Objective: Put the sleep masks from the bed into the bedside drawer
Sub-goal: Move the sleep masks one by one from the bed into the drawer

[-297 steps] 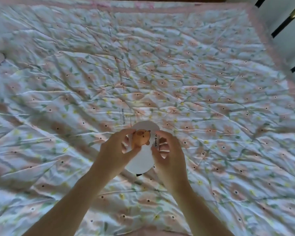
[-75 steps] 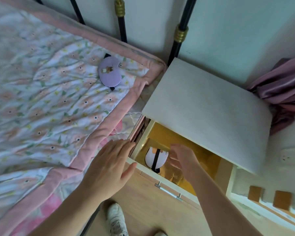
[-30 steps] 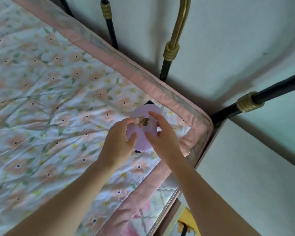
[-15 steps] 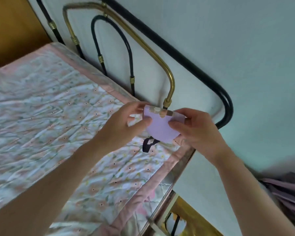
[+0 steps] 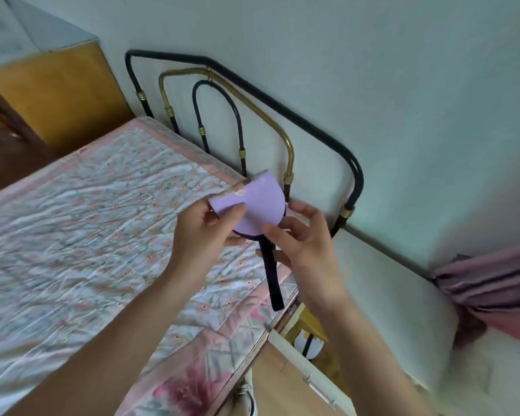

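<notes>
I hold a lilac sleep mask (image 5: 257, 202) in the air over the bed's head corner, folded, with its black strap (image 5: 272, 277) hanging down. My left hand (image 5: 206, 232) pinches its left edge and my right hand (image 5: 300, 238) pinches its lower right edge. Below and to the right the bedside drawer (image 5: 285, 348) stands pulled out, and a white sleep mask (image 5: 308, 345) with a black strap lies inside it, partly hidden by my right forearm.
The floral quilt (image 5: 87, 235) with a pink border covers the bed. A black and brass headboard (image 5: 285, 139) runs along the wall. The white bedside table top (image 5: 394, 298) lies right of the bed, a pink curtain (image 5: 493, 283) beyond it. A wooden cabinet (image 5: 60, 91) stands at the far left.
Both hands lifted the lilac mask off the quilt and raised it; it is now folded and its strap hangs straight down. My view tilted up and back, showing more headboard.
</notes>
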